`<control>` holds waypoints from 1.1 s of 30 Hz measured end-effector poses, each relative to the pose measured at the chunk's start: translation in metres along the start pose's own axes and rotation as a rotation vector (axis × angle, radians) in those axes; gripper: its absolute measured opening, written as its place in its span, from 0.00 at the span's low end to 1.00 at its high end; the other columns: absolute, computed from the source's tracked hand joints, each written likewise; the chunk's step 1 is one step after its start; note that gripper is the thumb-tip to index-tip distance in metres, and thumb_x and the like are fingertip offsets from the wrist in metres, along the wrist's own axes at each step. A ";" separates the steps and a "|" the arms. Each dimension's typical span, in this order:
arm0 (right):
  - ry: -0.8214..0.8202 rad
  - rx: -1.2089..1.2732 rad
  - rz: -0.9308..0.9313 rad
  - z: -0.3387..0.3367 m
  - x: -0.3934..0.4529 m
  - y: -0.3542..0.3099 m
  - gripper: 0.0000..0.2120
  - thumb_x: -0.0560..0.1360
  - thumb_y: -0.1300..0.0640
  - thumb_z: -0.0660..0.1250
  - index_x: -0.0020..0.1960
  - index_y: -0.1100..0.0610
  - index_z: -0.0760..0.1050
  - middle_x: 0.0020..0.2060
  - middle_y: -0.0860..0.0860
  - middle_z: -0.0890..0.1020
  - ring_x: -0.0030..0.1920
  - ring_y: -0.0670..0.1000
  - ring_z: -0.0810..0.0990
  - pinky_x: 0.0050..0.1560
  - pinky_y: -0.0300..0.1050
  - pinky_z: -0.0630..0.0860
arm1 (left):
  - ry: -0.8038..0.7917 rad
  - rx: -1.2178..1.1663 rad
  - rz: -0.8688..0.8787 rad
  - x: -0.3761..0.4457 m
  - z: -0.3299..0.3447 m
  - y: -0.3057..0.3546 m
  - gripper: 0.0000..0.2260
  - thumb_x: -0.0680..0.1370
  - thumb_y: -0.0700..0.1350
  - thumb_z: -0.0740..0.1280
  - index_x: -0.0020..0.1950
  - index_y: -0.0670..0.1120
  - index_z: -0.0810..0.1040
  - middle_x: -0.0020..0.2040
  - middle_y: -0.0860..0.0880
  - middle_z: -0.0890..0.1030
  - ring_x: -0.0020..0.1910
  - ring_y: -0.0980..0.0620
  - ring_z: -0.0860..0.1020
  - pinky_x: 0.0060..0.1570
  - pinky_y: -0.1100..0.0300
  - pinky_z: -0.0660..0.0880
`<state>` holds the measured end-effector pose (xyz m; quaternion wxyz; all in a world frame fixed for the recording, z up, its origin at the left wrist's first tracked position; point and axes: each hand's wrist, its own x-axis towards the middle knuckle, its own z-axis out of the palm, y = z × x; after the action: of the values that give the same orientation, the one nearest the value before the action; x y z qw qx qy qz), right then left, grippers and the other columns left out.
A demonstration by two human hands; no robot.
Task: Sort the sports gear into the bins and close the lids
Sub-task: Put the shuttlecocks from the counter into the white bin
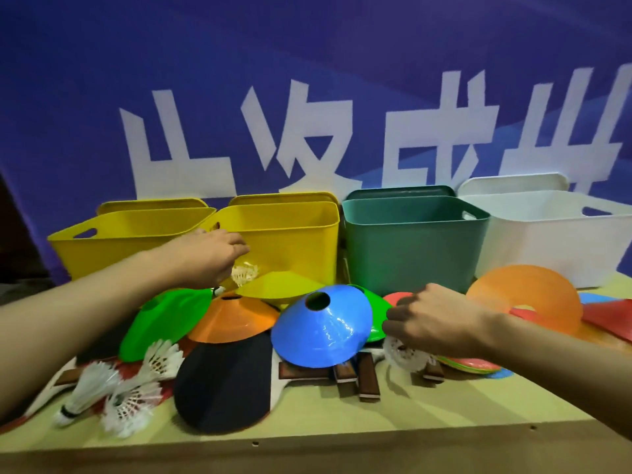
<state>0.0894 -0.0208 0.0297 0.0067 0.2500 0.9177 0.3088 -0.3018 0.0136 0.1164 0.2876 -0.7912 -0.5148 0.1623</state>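
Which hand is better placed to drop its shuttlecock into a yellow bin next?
Left, probably. The left hand holds a shuttlecock right against the yellow bin. The right hand grips another shuttlecock low over the table, nearer the green bin.

Your only text: big white Chinese characters on the blue banner [307, 80] at 12 o'clock, bottoms hidden behind the bins [413, 244]; "次" and "成" are readable.

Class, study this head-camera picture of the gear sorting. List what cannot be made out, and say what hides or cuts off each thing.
- Insides of the green bin and white bin: hidden by their front walls.
- Paddle blades: covered by the blue cone; only wooden handles show.
- Right hand grip on a shuttlecock: fingers hidden behind the hand.
- Red flat piece: cut off by the right edge.
- Lids: mostly hidden behind the bins.
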 end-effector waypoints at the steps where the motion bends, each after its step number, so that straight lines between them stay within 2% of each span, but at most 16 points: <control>1: 0.029 -0.014 -0.002 -0.007 -0.001 0.003 0.03 0.74 0.54 0.64 0.42 0.50 0.72 0.35 0.48 0.77 0.35 0.56 0.78 0.26 0.49 0.74 | 0.003 0.013 -0.011 0.001 0.008 -0.002 0.24 0.84 0.51 0.58 0.81 0.52 0.60 0.78 0.52 0.66 0.74 0.51 0.67 0.65 0.52 0.73; 5: 0.033 -0.079 0.016 -0.031 -0.004 0.014 0.03 0.76 0.55 0.63 0.46 0.52 0.75 0.38 0.50 0.78 0.39 0.56 0.79 0.30 0.52 0.77 | -0.034 0.051 -0.016 0.012 0.032 0.003 0.22 0.84 0.52 0.60 0.78 0.53 0.66 0.74 0.52 0.71 0.71 0.50 0.69 0.63 0.52 0.71; 8: 0.029 -0.102 0.044 -0.036 -0.006 0.021 0.12 0.78 0.54 0.55 0.50 0.53 0.77 0.41 0.50 0.79 0.42 0.57 0.80 0.33 0.52 0.78 | -0.024 0.075 0.000 0.026 0.049 0.007 0.17 0.83 0.50 0.64 0.73 0.54 0.73 0.70 0.54 0.74 0.69 0.51 0.71 0.63 0.51 0.73; 11: 0.016 -0.107 0.045 -0.035 -0.006 0.024 0.19 0.80 0.54 0.48 0.55 0.54 0.77 0.45 0.51 0.80 0.47 0.58 0.80 0.40 0.54 0.79 | -0.018 0.076 0.001 0.036 0.060 0.009 0.18 0.82 0.48 0.66 0.72 0.55 0.74 0.70 0.54 0.73 0.68 0.51 0.71 0.61 0.54 0.73; 16: 0.146 -0.155 0.029 -0.038 -0.015 0.022 0.17 0.81 0.56 0.50 0.55 0.54 0.78 0.50 0.53 0.79 0.48 0.57 0.77 0.41 0.53 0.77 | -0.012 0.098 0.019 0.053 0.062 0.014 0.13 0.83 0.50 0.63 0.68 0.55 0.76 0.70 0.52 0.72 0.68 0.51 0.71 0.61 0.55 0.72; 21: 0.185 -0.172 0.007 -0.035 -0.033 0.027 0.17 0.84 0.58 0.50 0.56 0.56 0.78 0.53 0.55 0.79 0.50 0.58 0.77 0.43 0.53 0.75 | 0.018 0.081 0.033 0.064 0.068 0.010 0.11 0.84 0.54 0.61 0.64 0.57 0.78 0.66 0.55 0.74 0.65 0.54 0.72 0.57 0.57 0.73; 24: 0.194 -0.171 0.033 -0.030 -0.044 0.035 0.16 0.84 0.58 0.50 0.56 0.56 0.78 0.56 0.56 0.79 0.51 0.59 0.77 0.44 0.54 0.75 | 0.183 0.073 0.050 0.067 0.059 -0.004 0.11 0.83 0.56 0.61 0.60 0.56 0.79 0.62 0.54 0.77 0.60 0.52 0.75 0.53 0.54 0.76; 26: 0.188 -0.157 0.058 -0.026 -0.053 0.041 0.18 0.84 0.57 0.49 0.57 0.56 0.78 0.57 0.56 0.79 0.52 0.59 0.78 0.44 0.55 0.75 | 0.362 0.021 0.083 0.066 0.039 -0.008 0.10 0.81 0.53 0.65 0.56 0.51 0.82 0.58 0.49 0.80 0.53 0.47 0.78 0.47 0.51 0.78; 28: 0.185 -0.151 0.098 -0.021 -0.064 0.049 0.15 0.84 0.57 0.52 0.56 0.56 0.78 0.57 0.56 0.78 0.52 0.60 0.78 0.44 0.55 0.75 | 0.507 -0.026 0.139 0.066 0.010 0.000 0.08 0.79 0.50 0.69 0.53 0.48 0.82 0.56 0.46 0.81 0.50 0.45 0.78 0.42 0.50 0.78; 33: 0.207 -0.123 0.237 -0.007 -0.099 0.076 0.07 0.83 0.56 0.61 0.55 0.56 0.77 0.55 0.54 0.78 0.49 0.59 0.77 0.43 0.55 0.75 | 0.733 -0.082 0.338 0.087 -0.064 0.055 0.12 0.84 0.50 0.61 0.52 0.47 0.81 0.54 0.46 0.79 0.50 0.44 0.77 0.43 0.48 0.76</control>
<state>0.2092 -0.0187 0.0645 -0.1092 0.3225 0.8568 0.3872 -0.1911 0.0572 0.1355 0.3895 -0.8809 -0.2469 -0.1062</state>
